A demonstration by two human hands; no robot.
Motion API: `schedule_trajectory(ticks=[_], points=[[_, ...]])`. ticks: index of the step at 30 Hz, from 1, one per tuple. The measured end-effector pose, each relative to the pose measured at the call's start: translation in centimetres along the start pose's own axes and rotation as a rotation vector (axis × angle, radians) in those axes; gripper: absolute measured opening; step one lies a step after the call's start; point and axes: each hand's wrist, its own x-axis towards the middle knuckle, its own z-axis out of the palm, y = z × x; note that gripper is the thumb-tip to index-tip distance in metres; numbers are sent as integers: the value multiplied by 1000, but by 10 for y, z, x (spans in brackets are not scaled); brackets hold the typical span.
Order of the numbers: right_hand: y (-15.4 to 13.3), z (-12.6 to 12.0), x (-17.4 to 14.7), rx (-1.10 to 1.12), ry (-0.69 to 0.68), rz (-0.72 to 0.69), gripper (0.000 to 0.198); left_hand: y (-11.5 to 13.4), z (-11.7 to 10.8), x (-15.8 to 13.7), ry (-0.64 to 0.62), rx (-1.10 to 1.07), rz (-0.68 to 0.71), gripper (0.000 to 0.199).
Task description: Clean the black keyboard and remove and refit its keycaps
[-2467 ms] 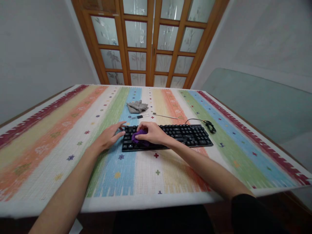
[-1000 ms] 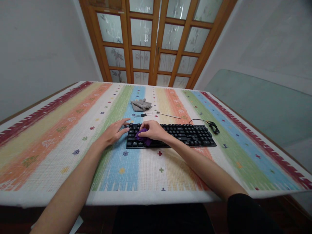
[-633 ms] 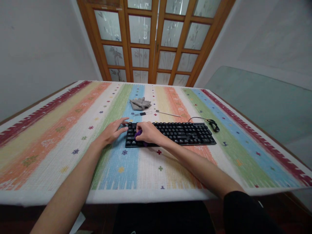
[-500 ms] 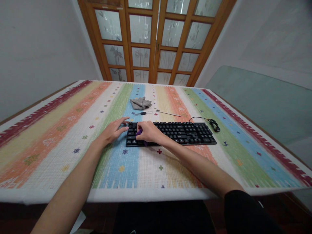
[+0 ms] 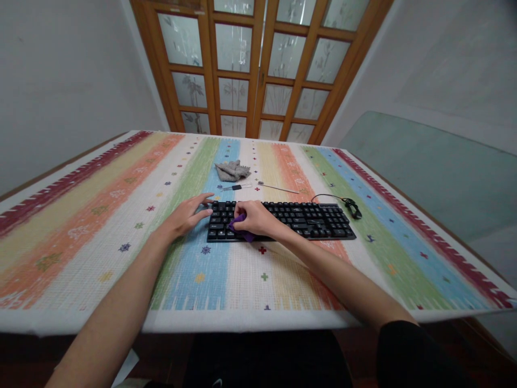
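Note:
A black computer keyboard (image 5: 299, 218) lies flat on the table in front of me. Bunched in my right hand (image 5: 258, 216) is a purple cloth (image 5: 241, 226), pressed against keys in the keyboard's left part; some of the cloth is hidden under the fingers. My left hand (image 5: 188, 215) rests at the keyboard's left end, thumb and fingers apart, fingertips at its edge, with nothing held.
Behind the keyboard lie a crumpled grey cloth (image 5: 232, 171), a small tool with a black middle (image 5: 237, 187) and a thin rod-handled brush (image 5: 278, 187). The keyboard's coiled cable (image 5: 352, 208) sits at its right. A striped tablecloth (image 5: 186, 280) covers the table.
My right hand has slid a little to the right along the keys with the purple cloth, and more of the cloth shows. The left hand stays at the keyboard's left end.

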Motion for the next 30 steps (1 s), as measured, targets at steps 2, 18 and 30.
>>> schedule_trajectory(ticks=[2, 18, 30], points=[[-2, 2, 1, 2, 0, 10, 13, 0, 0, 0, -1, 4, -3, 73], [3, -18, -8, -83, -22, 14, 6, -1, 0, 0, -9, 21, -3, 72], [2, -12, -10, -82, 7, 41, 8, 1, -1, -1, -14, 34, -8, 74]])
